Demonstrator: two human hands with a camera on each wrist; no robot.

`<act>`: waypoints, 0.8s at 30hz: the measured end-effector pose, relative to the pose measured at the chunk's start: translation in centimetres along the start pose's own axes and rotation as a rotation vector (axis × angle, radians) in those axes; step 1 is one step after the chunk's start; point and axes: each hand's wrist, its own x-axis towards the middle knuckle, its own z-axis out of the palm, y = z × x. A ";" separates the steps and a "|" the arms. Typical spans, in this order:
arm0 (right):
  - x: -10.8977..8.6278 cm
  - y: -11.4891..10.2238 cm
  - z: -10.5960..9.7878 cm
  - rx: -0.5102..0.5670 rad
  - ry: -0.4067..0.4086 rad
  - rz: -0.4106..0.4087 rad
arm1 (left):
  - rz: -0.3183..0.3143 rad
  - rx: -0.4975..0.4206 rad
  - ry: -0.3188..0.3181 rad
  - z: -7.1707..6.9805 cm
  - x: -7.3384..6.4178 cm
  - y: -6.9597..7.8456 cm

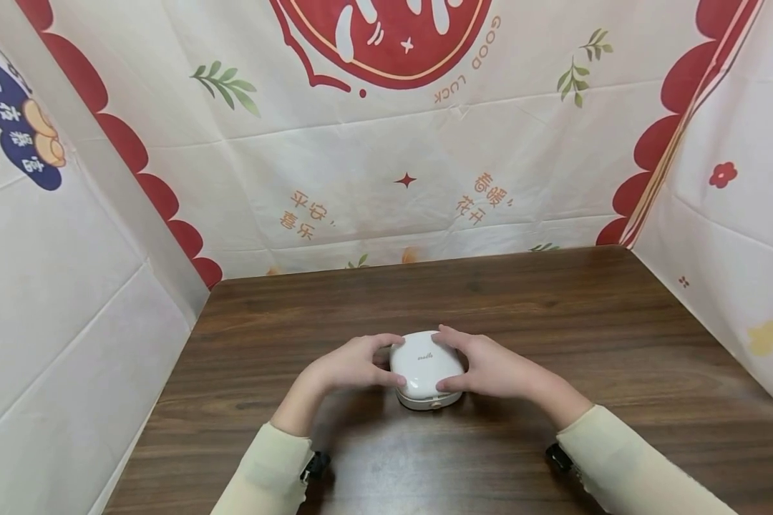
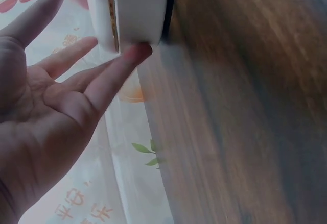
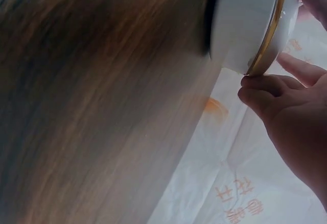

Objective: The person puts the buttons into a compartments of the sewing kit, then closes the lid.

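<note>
A white rounded-square lidded case (image 1: pixel 427 366) with small lettering on its top sits on the table between both hands. At its near side is a small gold-toned latch (image 1: pixel 435 405). My left hand (image 1: pixel 353 363) holds the left side, its thumb at the near corner and fingers at the far one. From the right, my right hand (image 1: pixel 491 366) grips the opposite side, thumb near and fingers far. In the right wrist view a gold band (image 3: pixel 269 35) runs between lid and base, with curled fingers right at that seam. The lid lies down on the base.
The dark wood-grain table (image 1: pixel 258 315) meets a printed white cloth backdrop (image 1: pixel 373 143) at its far edge. Cloth walls also rise at the left (image 1: pixel 51 286) and right. Black straps (image 1: pixel 315 465) show at both sleeve cuffs.
</note>
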 end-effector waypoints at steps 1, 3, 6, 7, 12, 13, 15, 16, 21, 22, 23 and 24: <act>-0.1 -0.1 0.1 0.001 -0.001 0.002 | 0.002 0.022 0.002 0.2 0.1 0.1; -0.2 -0.3 0.1 0.006 -0.006 0.016 | 0.004 0.066 0.005 0.5 0.2 0.2; -0.2 -0.5 0.2 -0.005 -0.026 0.031 | 0.002 0.160 0.017 1.0 0.3 0.8; -0.3 -0.6 0.2 -0.008 -0.037 0.046 | -0.003 0.186 0.018 1.1 0.3 1.0; -0.1 -1.3 -0.3 -0.071 -0.084 0.061 | -0.031 0.332 0.022 1.6 0.3 2.2; 0.0 -1.6 -0.3 -0.088 -0.091 0.063 | -0.039 0.364 0.026 1.7 0.3 2.5; 0.2 -2.2 -0.4 -0.116 -0.103 0.070 | -0.062 0.415 0.039 1.8 0.3 3.1; 0.2 -2.6 -0.4 -0.128 -0.110 0.084 | -0.081 0.435 0.046 1.8 0.3 3.3; 0.5 -4.4 -0.5 -0.197 -0.125 0.129 | -0.143 0.499 0.055 1.9 0.5 4.6; 0.5 -4.7 -0.5 -0.215 -0.124 0.134 | -0.148 0.500 0.054 1.9 0.6 4.8; 0.6 -5.0 -0.5 -0.231 -0.121 0.136 | -0.152 0.503 0.054 1.9 0.6 5.0; 0.6 -5.3 -0.5 -0.248 -0.120 0.139 | -0.153 0.510 0.056 2.0 0.7 5.2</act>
